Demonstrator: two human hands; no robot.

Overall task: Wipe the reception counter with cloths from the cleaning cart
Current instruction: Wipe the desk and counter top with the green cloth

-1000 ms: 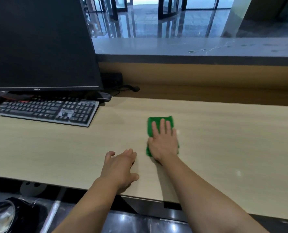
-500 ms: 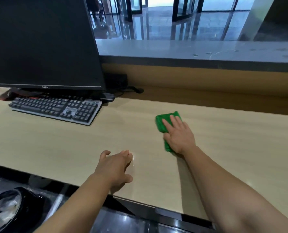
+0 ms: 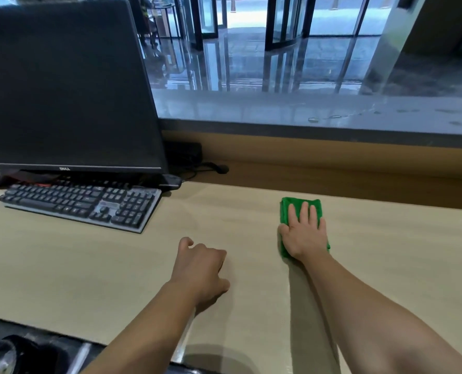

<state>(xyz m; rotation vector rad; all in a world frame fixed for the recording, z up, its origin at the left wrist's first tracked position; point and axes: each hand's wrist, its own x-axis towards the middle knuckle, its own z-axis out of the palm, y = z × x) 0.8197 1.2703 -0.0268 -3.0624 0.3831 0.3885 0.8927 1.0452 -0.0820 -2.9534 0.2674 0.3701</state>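
Note:
A folded green cloth [image 3: 286, 211] lies on the light wooden counter [image 3: 386, 252], right of centre. My right hand [image 3: 304, 233] presses flat on the cloth with straight fingers and covers most of it. My left hand [image 3: 201, 265] rests on the bare counter to the left of the cloth, fingers curled under, holding nothing.
A black monitor [image 3: 62, 90] stands at the back left with a dark keyboard [image 3: 81, 203] in front of it. Cables and a black box [image 3: 184, 155] sit behind the monitor. A raised grey ledge [image 3: 305, 112] runs along the back. A dark bin [image 3: 13, 352] sits below the front edge.
My right hand has pushed the cloth further from me and to the right across the counter. My left hand's fingers have curled in while it stays on the counter.

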